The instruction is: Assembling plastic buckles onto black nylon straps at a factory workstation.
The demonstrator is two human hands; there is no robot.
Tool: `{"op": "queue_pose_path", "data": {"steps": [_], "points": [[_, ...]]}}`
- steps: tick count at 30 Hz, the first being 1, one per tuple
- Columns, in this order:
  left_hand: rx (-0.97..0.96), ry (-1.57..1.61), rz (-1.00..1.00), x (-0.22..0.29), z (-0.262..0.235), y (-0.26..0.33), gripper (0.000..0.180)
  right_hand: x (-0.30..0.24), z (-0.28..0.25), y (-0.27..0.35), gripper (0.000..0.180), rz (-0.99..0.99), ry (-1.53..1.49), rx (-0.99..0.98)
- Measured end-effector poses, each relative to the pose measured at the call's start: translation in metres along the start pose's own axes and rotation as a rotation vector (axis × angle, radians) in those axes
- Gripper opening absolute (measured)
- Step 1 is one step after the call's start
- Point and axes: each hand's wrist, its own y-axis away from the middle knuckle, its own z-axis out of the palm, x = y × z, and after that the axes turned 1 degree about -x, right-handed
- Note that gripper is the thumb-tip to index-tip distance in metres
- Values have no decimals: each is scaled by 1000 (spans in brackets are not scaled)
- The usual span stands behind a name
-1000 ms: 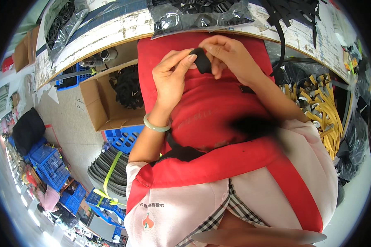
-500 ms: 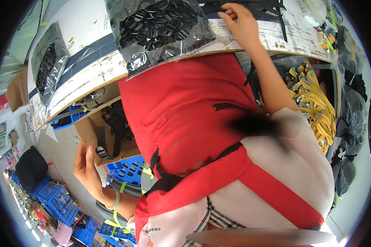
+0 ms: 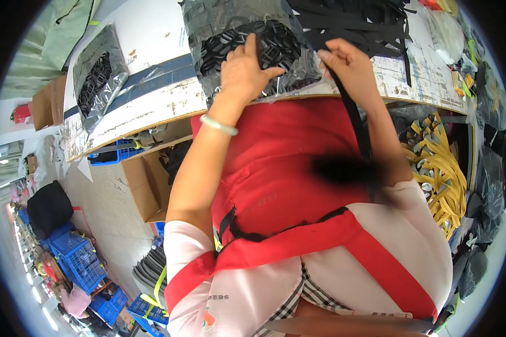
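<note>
A clear plastic bag [image 3: 218, 19] full of black plastic buckles [image 3: 284, 42] lies at the table's front edge. My left hand [image 3: 244, 72] rests over the buckles in its opening, fingers and thumb apart, with nothing visible held. To the right of the bag, my right hand [image 3: 351, 70] pinches a black webbing strap [image 3: 351, 115] near its end between thumb and fingers. The strap's length hangs down over the table edge in front of the red apron [image 3: 287, 180]. More black straps [image 3: 371, 28] lie in a pile beyond my right hand.
A second bag of black buckles [image 3: 98, 78] lies at the left on the worn white table [image 3: 168, 95]. Yellow straps [image 3: 438, 174] hang beneath the table at the right. A cardboard box [image 3: 146, 185] and blue crates [image 3: 78, 261] stand at lower left. A dark blur covers part of the apron.
My left hand has come up from the lower left onto the buckles. My right hand has drawn back from the strap pile with one strap in its fingers.
</note>
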Motion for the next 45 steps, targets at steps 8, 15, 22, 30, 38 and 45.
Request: {"op": "queue_pose_path", "data": {"steps": [8,15,22,30,38,45], "points": [[114,164,68,1,37,-27,45,21,8,22,14,180,-102,-100],[39,1102,-301,-46,31,-49,15,19,22,12,14,163,-154,-155],[-193,2048,-783,-32,-6,-51,24,21,31,11,16,241,-152,-212],[-268,1967,-561,-38,-5,-31,23,1,41,8,21,202,-231,-85],[-95,1696,-454,15,-18,45,27,-22,67,14,15,141,-117,-133],[16,1576,-391,8,6,91,38,-9,82,24,19,377,-76,-390]]}}
